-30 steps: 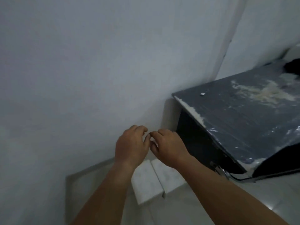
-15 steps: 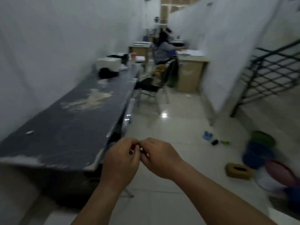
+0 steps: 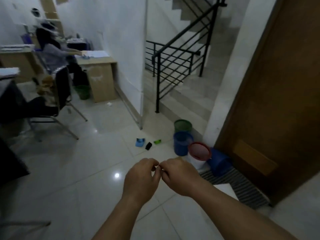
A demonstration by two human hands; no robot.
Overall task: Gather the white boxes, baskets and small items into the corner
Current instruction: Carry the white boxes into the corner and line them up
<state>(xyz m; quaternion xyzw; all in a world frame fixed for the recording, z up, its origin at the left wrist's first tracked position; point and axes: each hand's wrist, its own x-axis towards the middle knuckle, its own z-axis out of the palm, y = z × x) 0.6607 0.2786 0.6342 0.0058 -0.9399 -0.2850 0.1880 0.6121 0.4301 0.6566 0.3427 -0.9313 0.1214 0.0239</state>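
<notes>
The round green basket and blue basket stand side by side on the glossy tiled floor near the wooden door, small items lie just left of them, and the grips of left hand and right hand pinch one tiny pale scrap.

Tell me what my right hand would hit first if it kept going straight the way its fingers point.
The left hand: the right hand points its curled fingers leftward at it, fingertips apparently touching. Nothing else shows between them.
</notes>
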